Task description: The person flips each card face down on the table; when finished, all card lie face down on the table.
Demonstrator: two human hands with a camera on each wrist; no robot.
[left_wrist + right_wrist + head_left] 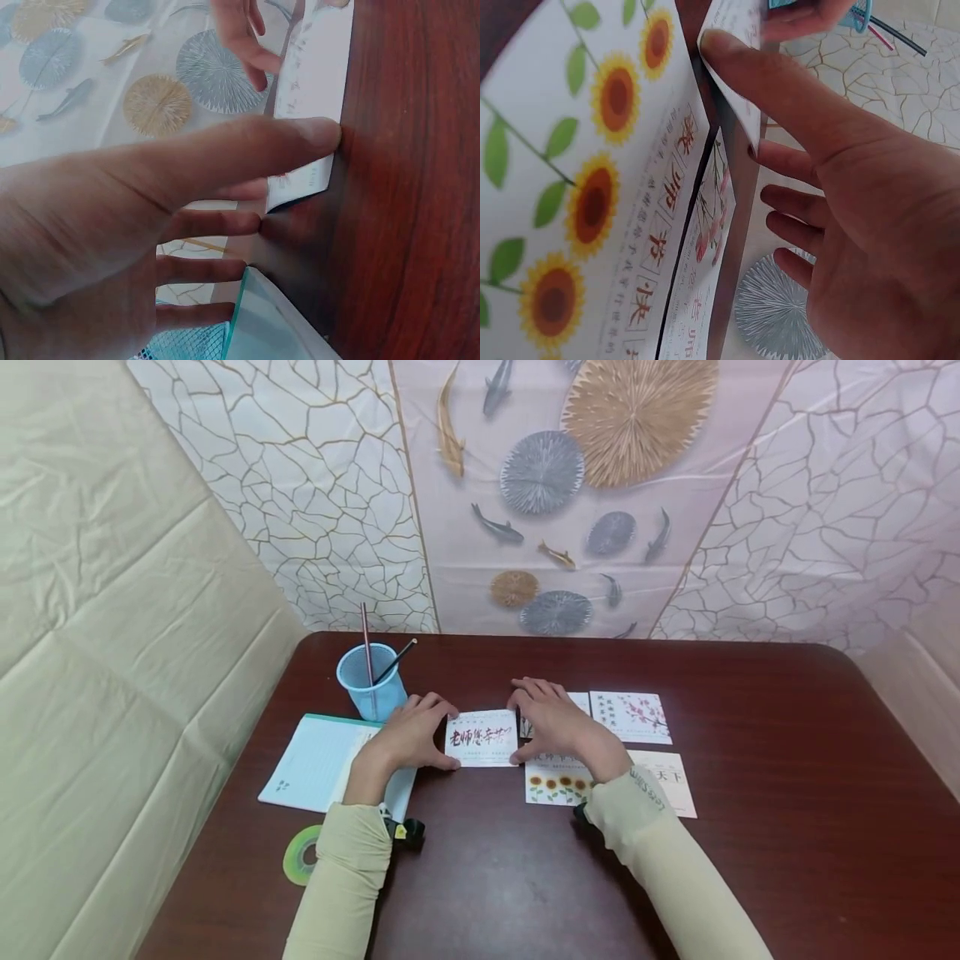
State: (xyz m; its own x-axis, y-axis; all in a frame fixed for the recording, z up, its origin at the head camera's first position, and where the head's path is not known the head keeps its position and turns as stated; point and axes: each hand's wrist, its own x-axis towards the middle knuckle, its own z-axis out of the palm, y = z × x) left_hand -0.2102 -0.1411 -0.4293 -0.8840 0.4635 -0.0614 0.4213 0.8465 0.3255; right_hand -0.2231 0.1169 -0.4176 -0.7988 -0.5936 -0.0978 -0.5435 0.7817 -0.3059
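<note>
A white greeting card (482, 738) with red brush lettering is held between both hands over the table. My left hand (408, 735) pinches its left end, thumb at the near corner and a finger at the far one. At the opposite end, my right hand (557, 722) grips the card the same way. In the left wrist view, the left thumb (307, 139) presses on the printed face. Beneath and beside the right hand lie a sunflower card (592, 202) and a card with pink flowers (712, 202), partly covered in the head view.
Right of these lie a plum-blossom card (633, 717) and a cream card (678, 789). A blue mesh pen holder (382, 697) with two pencils stands at back left. A pale notebook (300, 768) and a green tape roll (296, 860) lie by the left arm on the dark table (787, 793).
</note>
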